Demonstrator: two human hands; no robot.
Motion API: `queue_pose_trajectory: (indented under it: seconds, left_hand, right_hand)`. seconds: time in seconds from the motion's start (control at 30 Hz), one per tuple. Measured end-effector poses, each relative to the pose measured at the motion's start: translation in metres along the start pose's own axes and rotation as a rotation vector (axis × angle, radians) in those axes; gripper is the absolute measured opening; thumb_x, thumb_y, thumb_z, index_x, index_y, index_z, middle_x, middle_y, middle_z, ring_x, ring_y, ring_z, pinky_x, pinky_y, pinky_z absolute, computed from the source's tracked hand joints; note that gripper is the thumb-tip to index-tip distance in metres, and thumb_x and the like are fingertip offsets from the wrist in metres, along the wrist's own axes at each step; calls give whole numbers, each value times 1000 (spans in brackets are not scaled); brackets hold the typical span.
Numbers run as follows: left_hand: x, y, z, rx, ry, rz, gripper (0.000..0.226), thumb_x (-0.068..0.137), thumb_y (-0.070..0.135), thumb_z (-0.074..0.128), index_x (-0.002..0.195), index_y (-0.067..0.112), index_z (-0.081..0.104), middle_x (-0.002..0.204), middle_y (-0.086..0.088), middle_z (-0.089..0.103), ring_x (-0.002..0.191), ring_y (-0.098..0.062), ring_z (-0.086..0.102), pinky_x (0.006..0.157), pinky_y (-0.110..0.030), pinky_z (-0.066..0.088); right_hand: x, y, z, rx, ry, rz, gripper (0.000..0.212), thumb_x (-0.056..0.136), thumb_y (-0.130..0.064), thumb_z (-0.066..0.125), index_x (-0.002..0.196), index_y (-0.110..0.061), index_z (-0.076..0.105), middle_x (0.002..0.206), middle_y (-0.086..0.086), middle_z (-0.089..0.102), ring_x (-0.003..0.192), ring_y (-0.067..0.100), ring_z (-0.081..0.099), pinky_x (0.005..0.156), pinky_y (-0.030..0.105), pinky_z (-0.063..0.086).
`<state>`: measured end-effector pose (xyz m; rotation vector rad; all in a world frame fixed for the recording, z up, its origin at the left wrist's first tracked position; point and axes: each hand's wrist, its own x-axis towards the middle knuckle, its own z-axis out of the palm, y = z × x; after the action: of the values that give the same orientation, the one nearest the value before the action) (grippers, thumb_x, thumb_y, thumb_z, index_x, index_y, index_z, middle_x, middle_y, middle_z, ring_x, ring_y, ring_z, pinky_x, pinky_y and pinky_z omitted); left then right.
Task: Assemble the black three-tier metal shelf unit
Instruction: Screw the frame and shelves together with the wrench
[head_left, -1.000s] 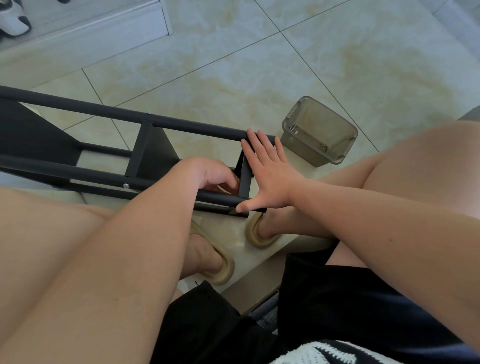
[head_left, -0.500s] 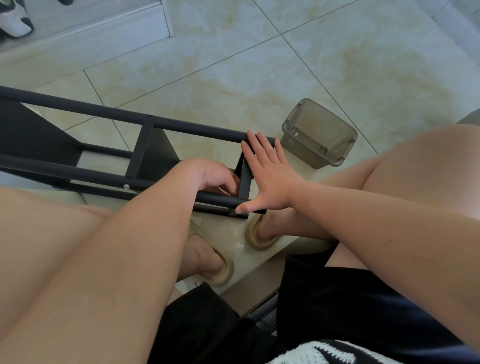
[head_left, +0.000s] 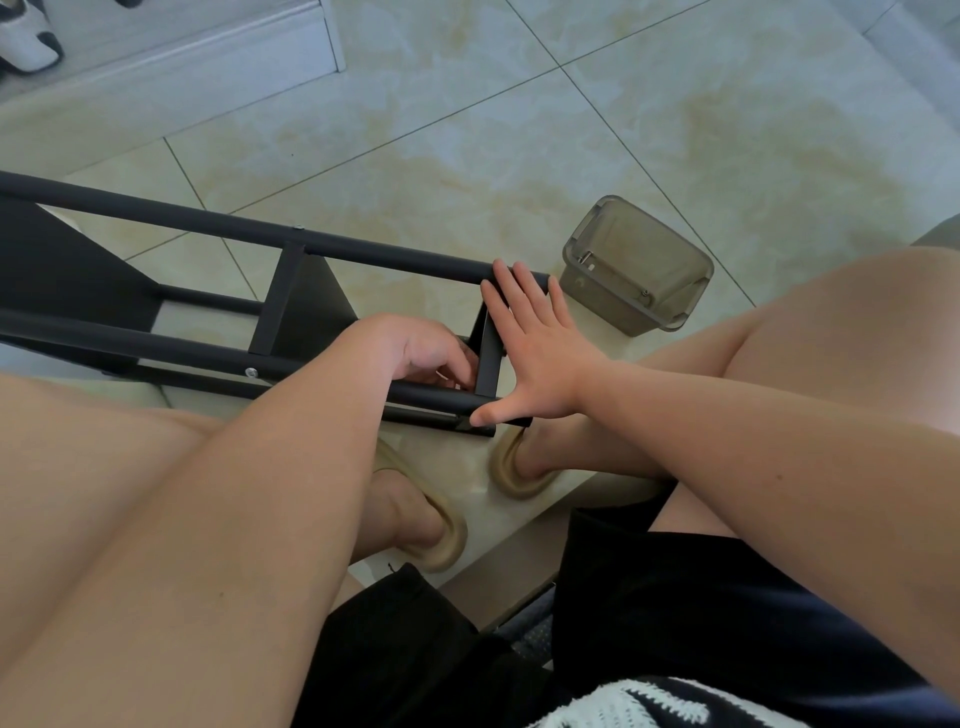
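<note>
A: Item one, nearest?

B: Your black shorts (head_left: 675, 597), with both bare thighs out to either side. Below them are two tan sandals (head_left: 447, 540) on your feet, set on the floor (head_left: 519, 130).

A: Item two, the hands?

B: Your left hand (head_left: 415, 353) reaches down inside the end of the shelf unit (head_left: 208, 222), just beside the last crossbar (head_left: 488, 358). Its fingers (head_left: 452, 371) are curled under. I cannot tell whether they grasp anything, because the palm hides them. Your right hand (head_left: 540, 358) lies flat against that same end, released, with its fingers straight. The fingertips (head_left: 511, 291) touch the far rail and the thumb (head_left: 493, 413) rests on the tip of the near rail.

A: Item three, the shelf unit itself?

B: Black metal, lying on its side on the floor and running from your feet out past the left edge. Two long rails are joined by short crossbars, with dark panels between them and a screw head (head_left: 251, 372) on the near rail.

A: Item four, beyond?

B: A smoky see-through plastic box (head_left: 636, 265), tipped over on the tiles just beside the unit's end. Far left, on a raised ledge (head_left: 182, 67), there is a white and black shoe (head_left: 26, 41).
</note>
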<state>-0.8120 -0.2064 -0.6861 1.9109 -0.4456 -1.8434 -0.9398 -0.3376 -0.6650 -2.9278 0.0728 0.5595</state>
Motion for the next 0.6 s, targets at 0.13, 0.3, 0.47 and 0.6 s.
queue_pose_trajectory:
  seconds: [0.13, 0.3, 0.47, 0.6]
  left_hand:
    - [6, -4, -1, 49, 32, -44, 12, 85, 19, 68, 92, 12, 75, 79, 0, 68, 76, -17, 56, 77, -29, 43]
    - [4, -1, 2, 95, 40, -18, 13, 83, 11, 65, 70, 14, 65, 55, 2, 57, 56, -15, 47, 55, -22, 38]
    - [3, 0, 2, -2, 23, 5, 14, 88, 1, 61, 94, 8, 72, 66, 2, 65, 54, -7, 57, 52, -15, 43]
    - [5, -1, 2, 114, 72, -51, 10, 83, 21, 71, 78, 13, 74, 65, 3, 66, 62, -15, 54, 70, -28, 41]
  right_hand:
    - [1, 0, 2, -1, -3, 1, 147, 57, -98, 43, 159, -8, -13, 165, 11, -26, 151, 28, -29, 121, 52, -17]
    - [1, 1, 2, 7, -1, 0, 148, 52, -100, 32, 159, -8, -13, 165, 11, -26, 151, 27, -29, 121, 51, -18]
    - [1, 1, 2, 10, -1, -1, 148, 53, -100, 33, 159, -8, -13, 165, 11, -27, 150, 27, -30, 122, 52, -16]
    - [1, 1, 3, 9, 2, -2, 148, 53, -100, 34, 160, -8, -12, 165, 11, -26, 151, 28, -29, 122, 52, -16]
